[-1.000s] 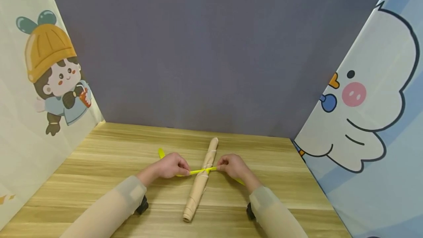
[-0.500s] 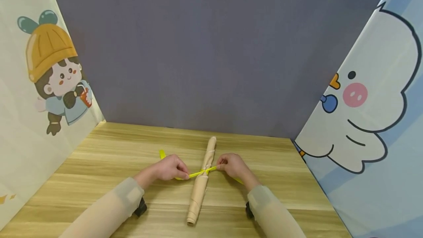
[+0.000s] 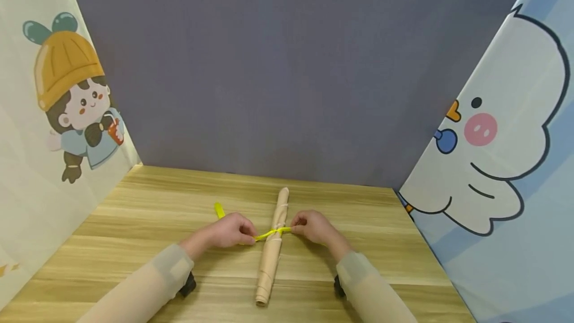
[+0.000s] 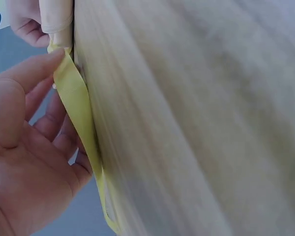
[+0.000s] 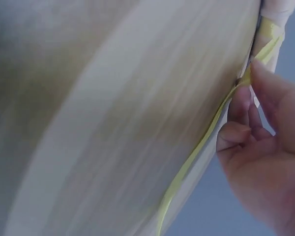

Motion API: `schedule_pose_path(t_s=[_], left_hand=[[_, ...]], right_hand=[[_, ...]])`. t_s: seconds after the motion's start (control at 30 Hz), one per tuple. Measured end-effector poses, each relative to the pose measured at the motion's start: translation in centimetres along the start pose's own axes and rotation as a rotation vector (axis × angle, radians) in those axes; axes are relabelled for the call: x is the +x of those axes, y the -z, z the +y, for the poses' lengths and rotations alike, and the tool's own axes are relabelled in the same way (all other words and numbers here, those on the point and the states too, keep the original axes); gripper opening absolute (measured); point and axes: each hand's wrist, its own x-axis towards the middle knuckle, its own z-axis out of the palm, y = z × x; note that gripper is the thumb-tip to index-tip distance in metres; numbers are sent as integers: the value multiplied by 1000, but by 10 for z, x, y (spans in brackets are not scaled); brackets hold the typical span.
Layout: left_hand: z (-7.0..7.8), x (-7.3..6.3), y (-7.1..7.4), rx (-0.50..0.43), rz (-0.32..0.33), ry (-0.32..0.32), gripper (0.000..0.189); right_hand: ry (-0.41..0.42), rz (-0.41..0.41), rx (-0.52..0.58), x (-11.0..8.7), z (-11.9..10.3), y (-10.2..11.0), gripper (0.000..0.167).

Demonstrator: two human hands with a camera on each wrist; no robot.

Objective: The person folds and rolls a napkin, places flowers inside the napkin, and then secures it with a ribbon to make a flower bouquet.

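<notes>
A long beige roll of what looks like paper (image 3: 268, 268) lies on the table, its far end tilted slightly right in the head view. Across its middle a yellow ribbon (image 3: 265, 235) crosses over itself. On the left side, my left hand (image 3: 229, 230) pinches one length of ribbon between thumb and fingers; in the left wrist view the ribbon (image 4: 77, 98) trails down past the fingers. My right hand (image 3: 315, 227) pinches the other length close to the roll, and its tail (image 5: 199, 147) runs along the tabletop in the right wrist view. The ribbon under the roll is hidden.
The wood-grain table (image 3: 179, 188) ends at a grey back panel (image 3: 269, 74). Printed side panels stand left (image 3: 27, 188) and right (image 3: 533, 263). A loose ribbon end (image 3: 218, 210) lies beyond the left hand.
The roll has turned slightly, its far end moving left and its near end right. The ribbon between the hands now curves rather than running straight, and the right hand has shifted slightly left.
</notes>
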Motion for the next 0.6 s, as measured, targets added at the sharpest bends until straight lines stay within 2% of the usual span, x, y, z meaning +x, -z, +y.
schedule_pose_path(t_s=[0.17, 0.27, 0.43, 0.6], left_hand=[[10, 3, -3, 38, 5, -1, 55], [18, 7, -6, 84, -10, -4, 73], [24, 12, -13, 111, -22, 0, 77], [27, 14, -15, 93, -18, 21, 76]], right_hand=[[-31, -23, 104, -4, 5, 2, 34], [-3, -50, 102, -3, 4, 1, 45], [55, -88, 51, -1, 1, -3, 50], [34, -91, 59, 1, -2, -5, 49]])
